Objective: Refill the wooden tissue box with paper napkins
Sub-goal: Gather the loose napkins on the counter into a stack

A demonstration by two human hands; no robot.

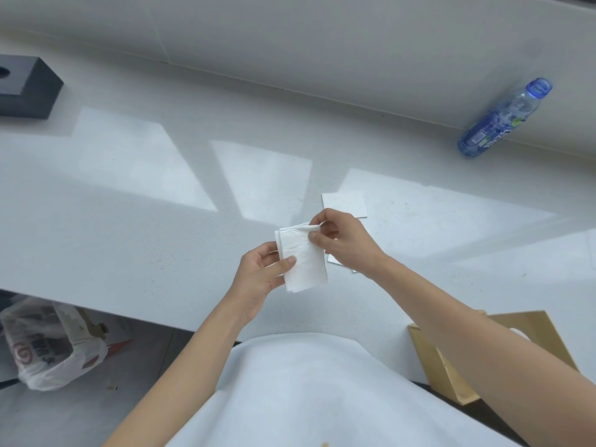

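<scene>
- You wear a plain, loose white garment (306, 391) at six o'clock.
- Your arms are bare from left hand (261, 275) and right hand (342, 240) to the frame edge.

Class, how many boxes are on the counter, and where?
2. A dark box far left; the wooden tissue box at the near right edge, partly behind the right forearm.

The white speckled counter (129, 195) carries a dark block (29, 88) with a hole in its top at the far left and a blue plastic bottle (496, 124) at the far right. Flat white squares (344, 204) lie mid-counter (only partly in sight), and the wooden tissue box (448, 379) sits at the near right edge.
</scene>
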